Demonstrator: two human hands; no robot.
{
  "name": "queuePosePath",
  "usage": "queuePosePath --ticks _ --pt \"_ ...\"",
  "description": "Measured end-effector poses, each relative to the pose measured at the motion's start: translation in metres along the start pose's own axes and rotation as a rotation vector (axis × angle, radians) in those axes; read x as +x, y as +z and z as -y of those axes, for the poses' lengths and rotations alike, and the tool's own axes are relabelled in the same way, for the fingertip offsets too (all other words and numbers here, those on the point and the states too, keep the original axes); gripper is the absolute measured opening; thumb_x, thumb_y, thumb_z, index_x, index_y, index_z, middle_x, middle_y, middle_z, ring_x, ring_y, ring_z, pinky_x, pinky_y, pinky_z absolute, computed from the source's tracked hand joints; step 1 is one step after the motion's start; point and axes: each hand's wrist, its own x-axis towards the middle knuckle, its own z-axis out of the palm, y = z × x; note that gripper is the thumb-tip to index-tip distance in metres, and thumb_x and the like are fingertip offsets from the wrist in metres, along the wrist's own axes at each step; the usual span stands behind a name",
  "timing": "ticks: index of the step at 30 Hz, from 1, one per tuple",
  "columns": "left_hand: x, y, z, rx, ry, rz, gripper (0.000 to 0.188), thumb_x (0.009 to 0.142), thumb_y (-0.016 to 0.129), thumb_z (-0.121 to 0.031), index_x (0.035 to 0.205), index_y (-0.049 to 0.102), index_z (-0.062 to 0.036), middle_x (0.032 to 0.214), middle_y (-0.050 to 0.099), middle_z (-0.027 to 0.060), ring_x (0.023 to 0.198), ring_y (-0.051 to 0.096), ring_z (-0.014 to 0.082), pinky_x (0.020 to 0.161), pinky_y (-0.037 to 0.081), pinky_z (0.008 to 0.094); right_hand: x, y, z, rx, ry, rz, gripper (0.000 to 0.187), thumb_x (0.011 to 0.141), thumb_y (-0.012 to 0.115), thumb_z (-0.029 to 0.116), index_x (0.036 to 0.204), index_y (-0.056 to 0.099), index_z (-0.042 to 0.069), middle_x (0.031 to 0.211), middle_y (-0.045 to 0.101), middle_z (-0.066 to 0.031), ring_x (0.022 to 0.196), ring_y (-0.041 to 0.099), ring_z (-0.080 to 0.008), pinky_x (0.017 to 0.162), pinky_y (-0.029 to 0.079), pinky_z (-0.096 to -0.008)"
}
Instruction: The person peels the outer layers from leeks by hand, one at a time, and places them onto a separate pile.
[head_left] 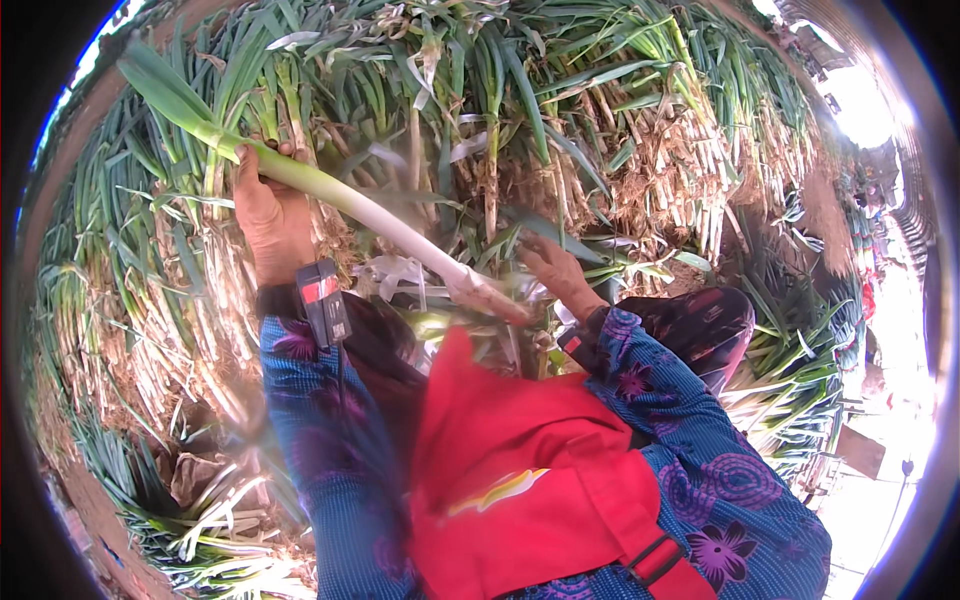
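Note:
A long leek [385, 222] runs slantwise across the upper middle, its green leaves at upper left and its white stalk down toward my lap. My left hand [275, 215] is wrapped round it just below the leaves. The brownish root end [495, 300] hangs in front of my knees. Somewhat blurred, my right hand [557, 272] is to the right of that end, apart from the stalk. Its fingers reach forward over loose leaves, and I see nothing held in them. Pale peeled-off strips [395, 275] lie beneath the leek.
Bundled leeks [660, 150] with dry, rooty stalks stand packed in front of me, and more [130, 290] line my left. Whiter leeks [215, 530] lie at lower left, others [785, 400] beside my right knee. A red apron [540, 480] covers my lap.

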Motion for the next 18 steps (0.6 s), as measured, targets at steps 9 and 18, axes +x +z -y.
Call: queuePosePath --ticks 9,18 --pt "0.013 -0.037 0.005 -0.098 -0.075 -0.249 0.011 0.096 0.049 -0.013 0.100 0.045 -0.0043 0.087 0.050 0.0122 0.078 0.054 0.0257 0.074 0.051 0.0436 -0.042 -0.043 0.110 1.149 -0.328 0.851 0.052 0.095 0.048 0.031 0.133 0.044 -0.004 0.129 0.053 -0.0128 0.117 0.052 -0.0192 0.101 0.039 -0.0320" --pt "0.015 -0.044 0.007 -0.137 -0.172 -0.475 0.007 0.096 0.046 -0.012 0.100 0.046 -0.0072 0.085 0.053 0.0145 0.075 0.056 0.0269 0.072 0.053 0.0445 -0.053 -0.041 0.105 1.210 -0.493 0.889 0.039 0.079 0.074 0.026 0.107 0.068 -0.001 0.136 0.042 -0.0242 0.127 0.042 -0.0367 0.107 0.033 -0.0480"
